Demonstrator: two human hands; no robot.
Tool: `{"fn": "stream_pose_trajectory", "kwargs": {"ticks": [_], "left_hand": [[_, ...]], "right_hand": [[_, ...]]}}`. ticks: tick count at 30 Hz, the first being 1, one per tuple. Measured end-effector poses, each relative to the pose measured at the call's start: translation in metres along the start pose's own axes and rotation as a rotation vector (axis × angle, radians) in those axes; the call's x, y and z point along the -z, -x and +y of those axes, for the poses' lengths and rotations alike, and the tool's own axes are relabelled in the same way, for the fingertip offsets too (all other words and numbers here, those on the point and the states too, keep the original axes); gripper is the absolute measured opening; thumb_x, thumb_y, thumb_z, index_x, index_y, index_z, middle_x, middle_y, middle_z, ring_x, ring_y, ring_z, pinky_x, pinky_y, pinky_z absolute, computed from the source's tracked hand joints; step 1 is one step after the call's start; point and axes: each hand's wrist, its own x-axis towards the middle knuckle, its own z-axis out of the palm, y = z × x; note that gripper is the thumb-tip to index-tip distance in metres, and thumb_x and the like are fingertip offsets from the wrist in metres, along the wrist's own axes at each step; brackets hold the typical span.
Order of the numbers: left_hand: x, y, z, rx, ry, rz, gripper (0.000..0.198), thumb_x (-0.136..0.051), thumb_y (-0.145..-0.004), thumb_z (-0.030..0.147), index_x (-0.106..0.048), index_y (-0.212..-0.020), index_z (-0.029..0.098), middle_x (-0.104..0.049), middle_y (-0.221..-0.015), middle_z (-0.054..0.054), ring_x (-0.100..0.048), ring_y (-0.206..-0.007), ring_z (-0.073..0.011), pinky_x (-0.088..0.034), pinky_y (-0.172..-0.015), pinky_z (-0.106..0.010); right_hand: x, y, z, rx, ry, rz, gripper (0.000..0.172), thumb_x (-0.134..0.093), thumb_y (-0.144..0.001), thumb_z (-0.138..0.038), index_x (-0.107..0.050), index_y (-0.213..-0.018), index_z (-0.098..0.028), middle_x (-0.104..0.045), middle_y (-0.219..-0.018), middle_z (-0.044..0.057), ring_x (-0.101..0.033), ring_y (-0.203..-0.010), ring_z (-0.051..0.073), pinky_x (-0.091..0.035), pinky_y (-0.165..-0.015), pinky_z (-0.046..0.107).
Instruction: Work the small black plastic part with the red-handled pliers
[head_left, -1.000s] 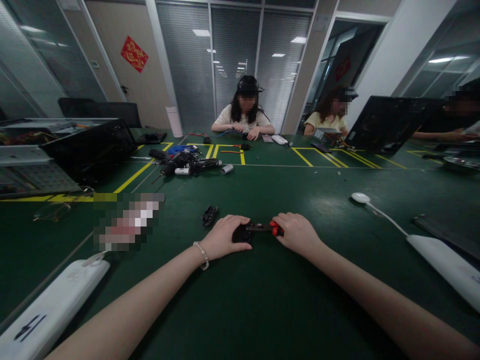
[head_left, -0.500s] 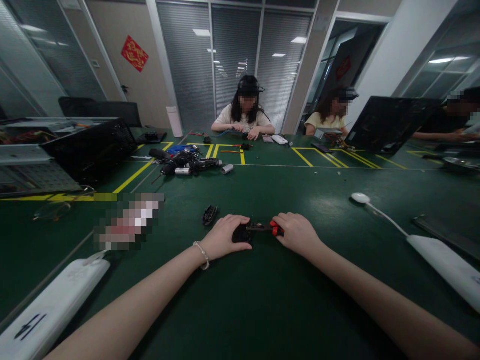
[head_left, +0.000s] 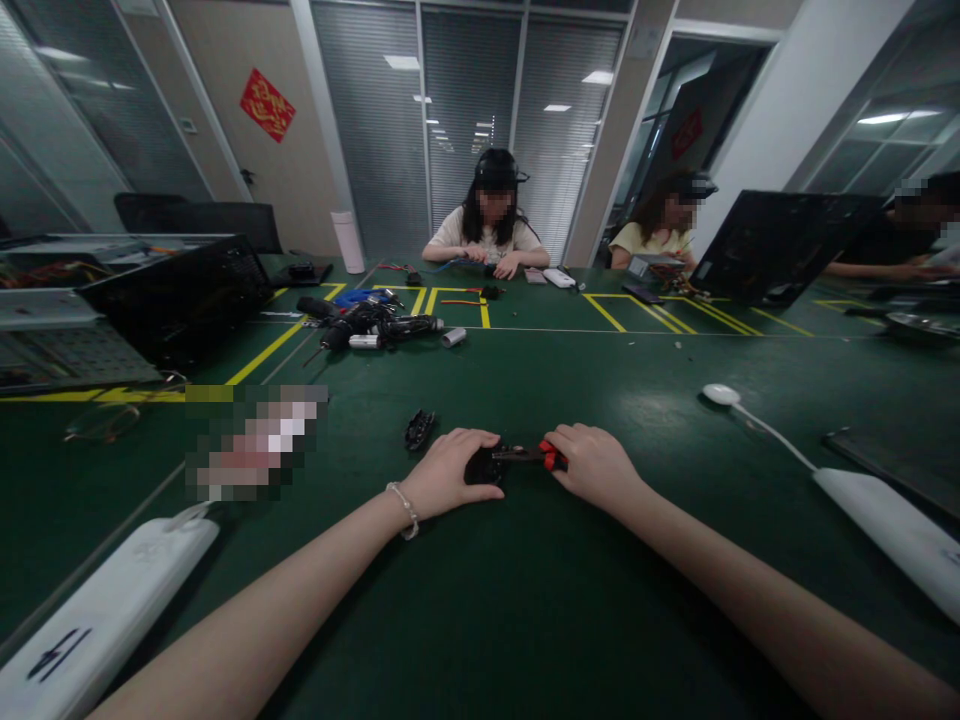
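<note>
My left hand rests on the green table, its fingers closed around a small black part. My right hand grips a red-handled tool whose metal tip points left into that part. Both hands meet in the middle of the table just in front of me. A second small black piece lies loose a little to the left of my left hand.
White power banks lie at the near left and right, the right one cabled to a small white puck. Tools and batteries are piled further back. Open computer cases stand left and right. Three people sit across the table.
</note>
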Motion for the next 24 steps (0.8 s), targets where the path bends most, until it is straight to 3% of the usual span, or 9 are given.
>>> {"fn": "stream_pose_trajectory", "kwargs": {"ticks": [24], "left_hand": [[-0.0012, 0.0, -0.002, 0.002, 0.008, 0.0, 0.062, -0.061, -0.067, 0.053, -0.042, -0.117, 0.023, -0.048, -0.119, -0.006, -0.042, -0.11, -0.0249, -0.033, -0.091, -0.042]], "right_hand": [[-0.0003, 0.0012, -0.0011, -0.006, 0.001, 0.004, 0.029, -0.054, -0.068, -0.025, -0.057, -0.095, -0.016, -0.06, -0.089, 0.007, -0.053, -0.077, 0.018, -0.042, -0.068, 0.031]]}}
